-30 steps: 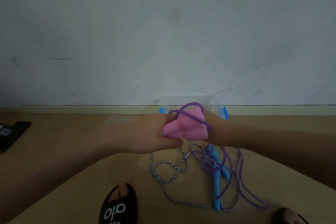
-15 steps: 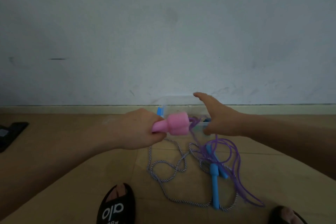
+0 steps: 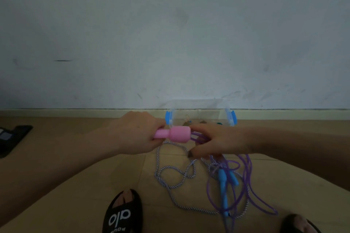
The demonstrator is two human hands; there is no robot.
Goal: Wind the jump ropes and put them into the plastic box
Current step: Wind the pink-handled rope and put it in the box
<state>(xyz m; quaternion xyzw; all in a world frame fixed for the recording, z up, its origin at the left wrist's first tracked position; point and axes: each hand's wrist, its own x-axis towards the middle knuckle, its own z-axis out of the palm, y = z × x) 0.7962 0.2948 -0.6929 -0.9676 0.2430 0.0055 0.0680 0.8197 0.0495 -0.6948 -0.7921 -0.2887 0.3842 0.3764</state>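
My left hand (image 3: 134, 134) grips the pink handles (image 3: 175, 134) of a jump rope, held level above the floor. Its purple cord (image 3: 246, 179) runs from the handle end down to the floor in loose loops. My right hand (image 3: 214, 142) is just right of the handles, fingers curled round the purple cord near them. A second jump rope lies on the floor below, with blue handles (image 3: 224, 187) and a blue-and-white striped cord (image 3: 170, 181) in tangled loops. The clear plastic box (image 3: 200, 113) with blue latches stands against the wall behind my hands.
A wooden floor (image 3: 75, 185) runs to a grey wall (image 3: 170, 34). My feet in black sandals (image 3: 123, 213) show at the bottom edge. A dark flat object (image 3: 13, 138) lies at the far left.
My right hand lifted off the handles with fingers spread, then came back down and closed on the purple cord. The cord loop over the handles has slipped off. The handles now lie level.
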